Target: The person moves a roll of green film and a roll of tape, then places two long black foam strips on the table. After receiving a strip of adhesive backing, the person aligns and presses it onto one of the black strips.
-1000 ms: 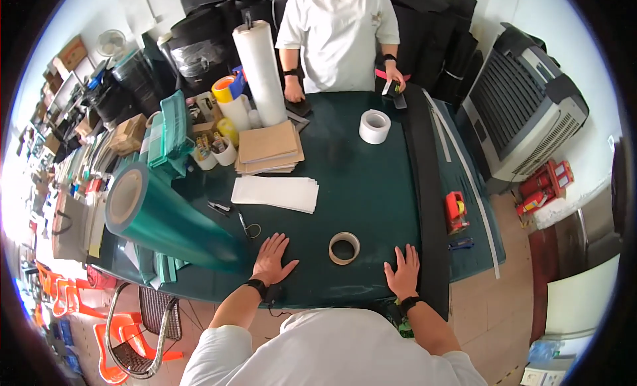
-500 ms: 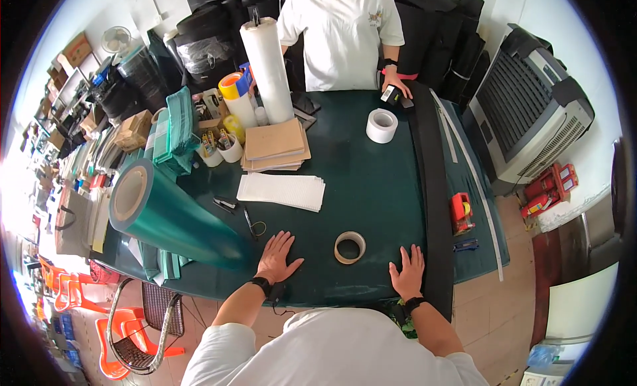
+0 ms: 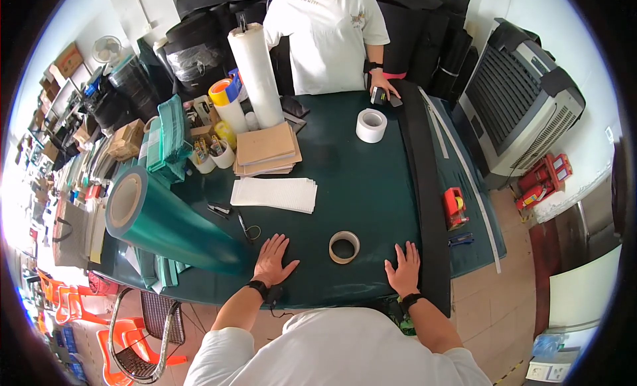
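My left hand [image 3: 271, 261] lies flat on the dark green table [image 3: 358, 187], its fingers stretched out and nothing in it. To its right, apart from both hands, a tan tape roll [image 3: 345, 260] rests on its side face. My right hand [image 3: 405, 270] is also spread flat, beside the black strip of material [image 3: 424, 187] along the table's right part. A large green roll of sheet [image 3: 192, 223] stands tilted in view just left of my left hand. Beyond that hand lie a thin pen-like tool with a loop [image 3: 248, 228] and a small black stapler-like tool [image 3: 219, 210].
White paper sheets [image 3: 273, 194] and brown cardboard pieces [image 3: 267, 147] lie farther back, near a tall white film roll [image 3: 257, 77]. A co-worker's hand [image 3: 385, 87] holds a dark device near a white tape roll [image 3: 370, 135]. A red tape dispenser [image 3: 455, 208] sits right.
The whole view has shifted slightly. Both my hands remain flat in the same places on the table, and the tan tape roll has not moved between them.
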`<control>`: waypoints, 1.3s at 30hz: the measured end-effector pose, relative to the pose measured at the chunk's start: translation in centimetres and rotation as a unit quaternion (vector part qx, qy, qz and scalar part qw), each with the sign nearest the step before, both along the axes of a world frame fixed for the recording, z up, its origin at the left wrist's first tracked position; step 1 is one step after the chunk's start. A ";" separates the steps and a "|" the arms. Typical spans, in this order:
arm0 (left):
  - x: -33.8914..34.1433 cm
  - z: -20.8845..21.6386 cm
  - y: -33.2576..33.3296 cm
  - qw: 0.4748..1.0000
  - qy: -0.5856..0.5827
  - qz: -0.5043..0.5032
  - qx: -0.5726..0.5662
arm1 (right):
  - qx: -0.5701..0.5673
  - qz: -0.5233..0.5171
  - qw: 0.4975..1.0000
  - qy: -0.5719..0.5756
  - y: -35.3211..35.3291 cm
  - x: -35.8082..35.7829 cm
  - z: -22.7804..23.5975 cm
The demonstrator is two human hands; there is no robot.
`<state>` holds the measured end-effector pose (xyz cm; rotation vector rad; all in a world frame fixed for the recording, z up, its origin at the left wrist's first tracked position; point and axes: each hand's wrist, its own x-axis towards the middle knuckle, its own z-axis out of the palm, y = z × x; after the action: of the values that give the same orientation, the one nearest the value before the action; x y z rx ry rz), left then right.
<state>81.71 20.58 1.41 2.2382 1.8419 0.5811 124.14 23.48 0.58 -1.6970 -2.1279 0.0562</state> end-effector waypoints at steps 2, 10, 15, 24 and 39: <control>0.0 0.0 0.0 1.000 -0.006 -0.006 0.009 | 0.002 -0.002 1.000 -0.002 -0.2 0.0 0.2; -0.2 0.2 -0.2 1.000 0.013 -0.007 -0.027 | 0.001 -0.002 1.000 0.016 0.0 -0.4 0.2; 0.0 -0.1 0.0 1.000 0.011 -0.003 -0.026 | 0.001 -0.012 1.000 0.017 -0.1 -0.3 0.4; 0.0 -0.4 0.2 1.000 0.004 -0.014 -0.008 | -0.042 -0.009 0.995 0.088 0.1 1.3 1.5; -0.4 -0.6 0.0 1.000 0.000 -0.017 0.000 | -0.201 -0.266 0.943 0.017 -6.2 7.9 4.7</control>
<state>81.31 20.58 0.83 2.2648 1.8005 0.5732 132.09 17.28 5.30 -2.4341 -1.6369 0.3805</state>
